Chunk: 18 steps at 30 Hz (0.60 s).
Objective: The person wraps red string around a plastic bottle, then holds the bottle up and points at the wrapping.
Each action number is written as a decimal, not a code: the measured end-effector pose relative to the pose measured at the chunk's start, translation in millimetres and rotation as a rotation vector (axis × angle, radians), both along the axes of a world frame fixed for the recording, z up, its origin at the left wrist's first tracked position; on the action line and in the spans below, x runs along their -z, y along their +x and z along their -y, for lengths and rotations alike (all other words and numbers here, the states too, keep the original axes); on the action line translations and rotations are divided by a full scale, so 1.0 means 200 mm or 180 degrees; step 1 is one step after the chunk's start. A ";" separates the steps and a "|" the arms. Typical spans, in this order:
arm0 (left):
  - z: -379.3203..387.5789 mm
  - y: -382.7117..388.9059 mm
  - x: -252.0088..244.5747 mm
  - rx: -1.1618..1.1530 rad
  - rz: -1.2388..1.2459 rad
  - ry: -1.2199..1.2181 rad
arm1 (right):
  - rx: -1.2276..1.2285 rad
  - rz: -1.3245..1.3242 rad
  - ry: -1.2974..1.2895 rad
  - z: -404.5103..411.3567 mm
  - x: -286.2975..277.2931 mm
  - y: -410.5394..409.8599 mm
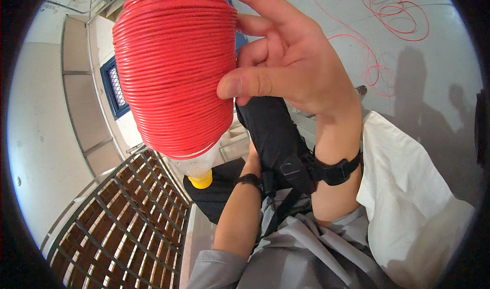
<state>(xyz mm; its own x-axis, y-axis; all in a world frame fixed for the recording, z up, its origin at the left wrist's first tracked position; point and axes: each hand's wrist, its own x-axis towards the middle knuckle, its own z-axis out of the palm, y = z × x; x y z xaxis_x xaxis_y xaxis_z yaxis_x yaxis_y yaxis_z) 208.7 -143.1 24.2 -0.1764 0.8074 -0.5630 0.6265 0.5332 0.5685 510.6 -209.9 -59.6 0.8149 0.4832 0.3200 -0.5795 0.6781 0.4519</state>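
Observation:
Red plastic-coated cord (176, 71) is wound in tight turns around a clear plastic bottle (193, 163) with a yellow cap (201, 180). The bottle is held up close to the camera, its cap end pointing down. My right hand (291, 59) grips the wound cord's right side, thumb on the front and other fingers reaching behind. The index fingertip lies at the upper edge of the winding. My left forearm (237, 212) rises behind the bottle and a black fabric pouch (268, 136); the left hand itself is hidden there.
Loose loops of red cord (398, 17) lie on the grey floor (432, 59) at upper right. A metal grid (126, 220) over brown slats stands at lower left. White cloth (405, 185) hangs beside my right arm. A blue frame with mesh (115, 86) is at left.

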 end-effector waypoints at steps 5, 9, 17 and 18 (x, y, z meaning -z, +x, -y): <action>-0.02 0.00 0.02 -0.0037 -0.0117 0.0021 | -0.0149 0.0488 -0.0595 0.07 0.04 0.02; -0.02 -0.01 0.04 -0.0229 0.0054 -0.0003 | -0.0158 0.0791 -0.0861 0.05 0.05 0.02; -0.01 0.01 0.04 -0.0076 -0.0027 0.0030 | -0.0109 0.1081 -0.1112 0.02 0.04 -0.01; -0.01 0.01 0.04 -0.0065 -0.0038 0.0030 | -0.0109 0.1081 -0.1123 0.02 0.04 -0.01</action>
<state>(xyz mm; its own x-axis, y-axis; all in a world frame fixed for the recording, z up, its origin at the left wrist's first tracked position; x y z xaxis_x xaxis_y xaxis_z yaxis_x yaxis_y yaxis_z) 211.1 -141.2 15.6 -0.1996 0.8088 -0.5531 0.6223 0.5407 0.5661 508.1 -213.7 -67.8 0.6747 0.6346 0.3770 -0.6789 0.7339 -0.0202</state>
